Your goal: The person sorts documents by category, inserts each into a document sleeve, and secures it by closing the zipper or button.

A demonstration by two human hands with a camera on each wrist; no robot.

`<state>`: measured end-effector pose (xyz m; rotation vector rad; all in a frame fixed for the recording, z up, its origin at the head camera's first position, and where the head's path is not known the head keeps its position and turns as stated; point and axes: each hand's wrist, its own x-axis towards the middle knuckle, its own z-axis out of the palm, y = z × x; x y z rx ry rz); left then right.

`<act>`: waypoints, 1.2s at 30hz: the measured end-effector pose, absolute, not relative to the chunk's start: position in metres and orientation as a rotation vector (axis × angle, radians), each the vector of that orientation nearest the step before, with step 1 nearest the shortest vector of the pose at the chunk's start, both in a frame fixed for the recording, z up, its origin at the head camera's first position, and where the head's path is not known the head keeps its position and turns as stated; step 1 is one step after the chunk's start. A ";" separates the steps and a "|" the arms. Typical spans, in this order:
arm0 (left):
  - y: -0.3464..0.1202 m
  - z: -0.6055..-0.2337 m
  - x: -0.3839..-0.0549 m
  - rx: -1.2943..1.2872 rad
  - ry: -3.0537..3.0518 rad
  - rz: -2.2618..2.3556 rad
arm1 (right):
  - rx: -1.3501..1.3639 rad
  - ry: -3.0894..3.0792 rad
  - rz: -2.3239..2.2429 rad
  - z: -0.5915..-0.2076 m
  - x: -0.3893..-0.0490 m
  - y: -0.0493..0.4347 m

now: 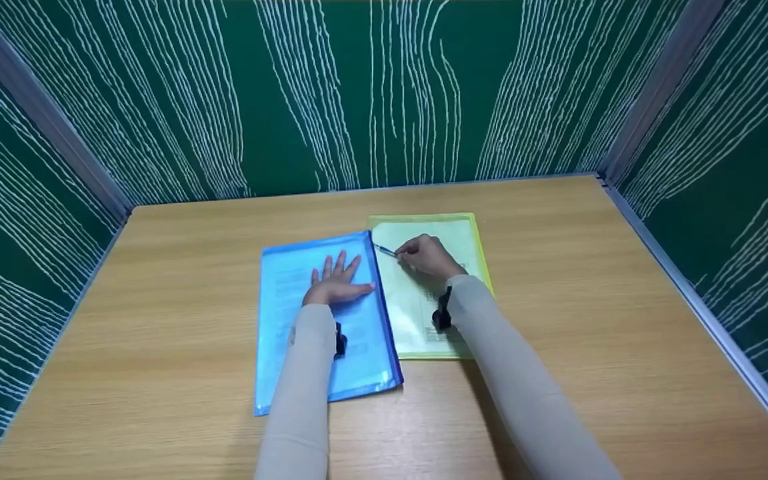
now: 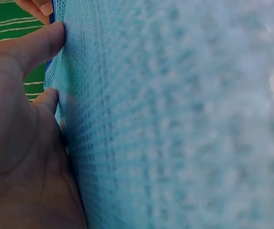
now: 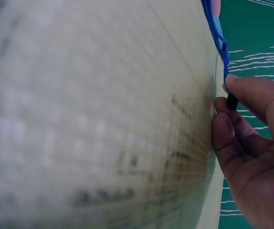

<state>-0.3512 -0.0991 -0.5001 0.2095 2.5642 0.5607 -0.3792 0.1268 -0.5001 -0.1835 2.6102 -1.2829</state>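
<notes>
A blue mesh zip folder [image 1: 364, 347] with printed paper inside lies slightly tilted on the table. My left hand [image 1: 336, 285] rests on it with fingers spread, the thumb reaching toward the dark blue zipped edge. To the right, a yellow-edged clear folder [image 1: 417, 333], also with paper in it, lies partly under the blue one. Above this second folder, my right hand [image 1: 431, 257] pinches the zipper pull [image 1: 385, 251] near the blue folder's top right corner. Between thumb and fingertips, the right wrist view shows its black end [image 3: 232, 101] on the blue zip edge.
Both folders lie on a wooden table [image 1: 571, 280]. Green panels with white wavy lines [image 1: 417, 93] rise at the back and both sides, joined by grey posts [image 1: 661, 87]. A small black wrist camera [image 1: 443, 313] is on the right wrist, another on the left.
</notes>
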 end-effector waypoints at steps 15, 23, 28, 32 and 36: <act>-0.103 -0.504 -0.356 0.186 2.570 0.558 | -0.305 2.662 -1.204 -0.501 -0.370 0.127; -0.101 -0.504 -0.359 0.177 2.577 0.587 | -0.290 2.628 -1.186 -0.497 -0.365 0.131; -0.101 -0.503 -0.360 0.185 2.591 0.609 | -0.274 2.612 -1.177 -0.496 -0.362 0.134; -0.104 -0.506 -0.364 0.195 2.589 0.571 | -0.280 2.605 -1.178 -0.497 -0.360 0.132; -0.108 -0.503 -0.364 0.205 2.590 0.605 | -0.338 2.610 -1.166 -0.497 -0.358 0.130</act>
